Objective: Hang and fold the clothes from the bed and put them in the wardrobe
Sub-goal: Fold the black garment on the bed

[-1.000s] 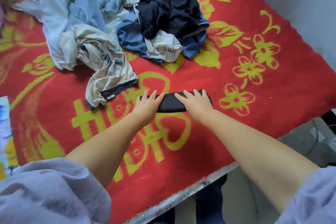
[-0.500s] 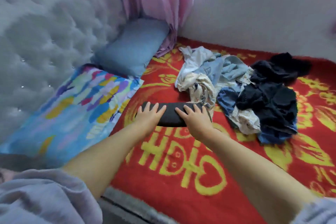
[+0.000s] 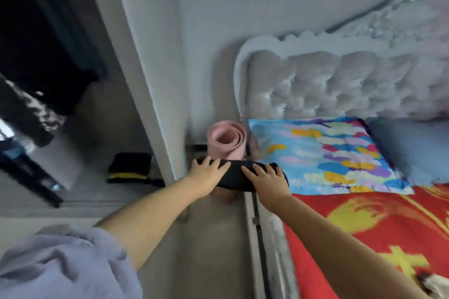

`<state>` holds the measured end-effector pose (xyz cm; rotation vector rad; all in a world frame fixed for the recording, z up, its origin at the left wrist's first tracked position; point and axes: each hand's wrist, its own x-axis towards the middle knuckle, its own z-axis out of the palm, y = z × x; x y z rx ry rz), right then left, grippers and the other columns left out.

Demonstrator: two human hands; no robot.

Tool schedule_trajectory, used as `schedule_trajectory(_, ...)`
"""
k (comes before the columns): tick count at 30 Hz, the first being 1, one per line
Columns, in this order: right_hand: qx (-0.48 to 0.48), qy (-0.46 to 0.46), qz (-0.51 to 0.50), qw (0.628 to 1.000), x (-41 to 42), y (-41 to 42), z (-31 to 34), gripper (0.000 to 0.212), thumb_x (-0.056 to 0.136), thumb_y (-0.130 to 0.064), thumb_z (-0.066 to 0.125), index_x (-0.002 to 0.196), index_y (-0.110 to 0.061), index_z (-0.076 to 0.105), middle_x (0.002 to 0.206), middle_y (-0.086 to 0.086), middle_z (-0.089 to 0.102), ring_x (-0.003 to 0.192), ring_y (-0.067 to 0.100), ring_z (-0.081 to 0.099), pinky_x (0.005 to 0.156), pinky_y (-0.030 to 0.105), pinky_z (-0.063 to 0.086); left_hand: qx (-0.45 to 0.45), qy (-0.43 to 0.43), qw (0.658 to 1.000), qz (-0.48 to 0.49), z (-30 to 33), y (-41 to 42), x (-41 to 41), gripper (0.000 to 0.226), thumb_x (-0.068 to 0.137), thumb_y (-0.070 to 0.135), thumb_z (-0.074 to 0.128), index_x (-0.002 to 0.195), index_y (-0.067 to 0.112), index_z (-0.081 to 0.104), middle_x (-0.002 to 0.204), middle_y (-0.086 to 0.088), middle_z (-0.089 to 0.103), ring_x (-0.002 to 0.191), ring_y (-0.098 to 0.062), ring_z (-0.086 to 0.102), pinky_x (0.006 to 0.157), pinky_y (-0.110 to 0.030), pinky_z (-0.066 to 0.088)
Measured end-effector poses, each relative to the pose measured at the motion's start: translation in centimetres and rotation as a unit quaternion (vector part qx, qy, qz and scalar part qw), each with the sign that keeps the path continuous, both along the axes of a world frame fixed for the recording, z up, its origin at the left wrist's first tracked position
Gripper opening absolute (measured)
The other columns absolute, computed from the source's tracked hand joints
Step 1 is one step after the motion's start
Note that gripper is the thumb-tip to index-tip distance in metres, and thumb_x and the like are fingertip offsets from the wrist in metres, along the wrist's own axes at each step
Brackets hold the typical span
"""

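Both hands, left hand (image 3: 209, 172) and right hand (image 3: 267, 177), hold a folded black garment (image 3: 237, 177) by its ends, fingers spread over its top, at mid-frame between the bed (image 3: 364, 226) at right and the open wardrobe (image 3: 73, 104) at left. Carrying appears underway; next it needs swinging left onto the wardrobe shelf beside the black-and-yellow folded pile (image 3: 130, 167).

- To your right stands the bed (image 3: 379, 233), covered by a red blanket (image 3: 340, 204) with yellow patterns.
- At its far end you see a tufted grey headboard (image 3: 340, 85) against a pale grey wall (image 3: 243, 2).
- A multicoloured pillow (image 3: 323, 153) lies beside a plain blue pillow (image 3: 413, 145).
- A rolled pink mat (image 3: 227, 139) stands upright in the corner.
- On your left, the wardrobe (image 3: 136, 60) is open, dark inside.
- The floor (image 3: 213, 250) is grey.
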<state>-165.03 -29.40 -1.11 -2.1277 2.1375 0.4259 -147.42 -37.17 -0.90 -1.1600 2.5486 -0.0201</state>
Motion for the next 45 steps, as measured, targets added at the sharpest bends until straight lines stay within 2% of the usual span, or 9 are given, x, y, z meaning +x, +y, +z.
schedule_trajectory(4,0.014,0.006,0.101,0.995,14.5,-4.8,-1.4,0.086,0.090,-0.017,0.056,0.153,-0.032,0.000,0.159,0.004,0.014,0.144,0.035,0.016,0.116,0.053,0.013,0.014,-0.019,0.993,0.113,-1.2,-1.0,15.5,0.082,0.091,-0.002,0.048,0.152,0.023,-0.001,0.157,-0.009,0.012,0.143,-0.035,0.012,0.109,-0.057,0.025)
schedule_trajectory(6,0.024,-0.004,0.143,0.989,22.0,-6.2,-2.4,0.086,0.090,-0.014,0.055,0.153,-0.031,-0.002,0.159,0.005,0.014,0.144,0.035,0.015,0.116,0.053,0.013,0.027,-0.034,0.987,0.154,-1.6,-0.9,23.1,0.084,0.089,-0.003,0.049,0.152,0.023,0.000,0.157,-0.009,0.012,0.144,-0.035,0.012,0.108,-0.056,0.026)
schedule_trajectory(9,0.055,-0.020,0.193,0.980,32.3,-7.6,-3.8,0.091,0.089,-0.010,0.057,0.153,-0.032,-0.004,0.160,0.006,0.011,0.145,0.036,0.012,0.117,0.053,0.011,0.030,-0.064,0.981,0.183,-2.1,-0.5,33.6,0.087,0.086,-0.003,0.053,0.152,0.022,0.001,0.154,-0.010,0.020,0.140,-0.035,0.022,0.105,-0.052,0.033)
schedule_trajectory(15,0.075,-0.035,0.232,0.969,44.5,-11.7,-5.6,0.086,0.091,-0.006,0.051,0.153,-0.033,-0.003,0.160,0.006,0.013,0.145,0.036,0.015,0.117,0.051,0.013,0.040,-0.075,0.973,0.214,-3.1,-3.1,46.0,0.084,0.084,-0.005,0.051,0.151,0.021,0.007,0.150,-0.011,0.027,0.135,-0.034,0.030,0.103,-0.050,0.035)
schedule_trajectory(22,0.105,-0.028,0.220,0.969,46.6,-20.4,-9.1,0.085,0.091,-0.006,0.049,0.153,-0.033,-0.002,0.159,0.004,0.017,0.144,0.032,0.019,0.117,0.049,0.015,0.080,-0.056,0.976,0.196,-7.7,-12.2,48.6,0.080,0.087,-0.003,0.048,0.152,0.019,0.007,0.148,-0.011,0.030,0.133,-0.035,0.032,0.101,-0.048,0.038)
schedule_trajectory(32,0.133,-0.033,0.179,0.974,48.2,-40.2,-17.7,0.082,0.091,-0.012,0.047,0.153,-0.035,-0.002,0.158,0.003,0.016,0.142,0.033,0.020,0.115,0.049,0.020,0.097,-0.052,0.978,0.180,-16.6,-33.0,49.8,0.072,0.093,0.007,0.046,0.152,0.023,0.008,0.150,-0.014,0.027,0.135,-0.039,0.030,0.106,-0.052,0.034)
schedule_trajectory(39,0.144,-0.029,0.130,0.981,48.9,-55.7,-33.4,0.077,0.093,-0.028,0.054,0.153,-0.035,0.006,0.157,0.005,0.019,0.142,0.037,0.020,0.111,0.062,0.016,0.080,-0.059,0.986,0.133,-33.4,-48.6,50.8,0.081,0.092,0.011,0.050,0.152,0.028,-0.002,0.155,-0.013,0.018,0.139,-0.038,0.022,0.105,-0.054,0.033)
schedule_trajectory(42,0.089,-0.032,0.106,0.990,48.9,-61.3,-40.5,0.063,0.098,-0.023,0.040,0.152,-0.035,0.011,0.155,0.004,0.024,0.142,0.035,0.021,0.111,0.065,0.008,0.031,-0.052,0.992,0.109,-41.0,-55.4,50.9,0.072,0.098,0.021,0.042,0.151,0.030,-0.006,0.158,-0.010,0.011,0.142,-0.037,0.015,0.109,-0.056,0.026)
schedule_trajectory(45,0.024,-0.041,0.072,0.996,49.3,-64.8,-48.3,0.063,0.098,-0.025,0.041,0.152,-0.034,0.011,0.156,0.004,0.025,0.143,0.036,0.018,0.110,0.066,0.002,-0.035,0.000,0.994,0.102,-49.5,-60.0,51.3,0.064,0.101,0.029,0.031,0.150,0.034,-0.009,0.159,-0.006,0.002,0.144,-0.036,0.006,0.110,-0.057,0.020)
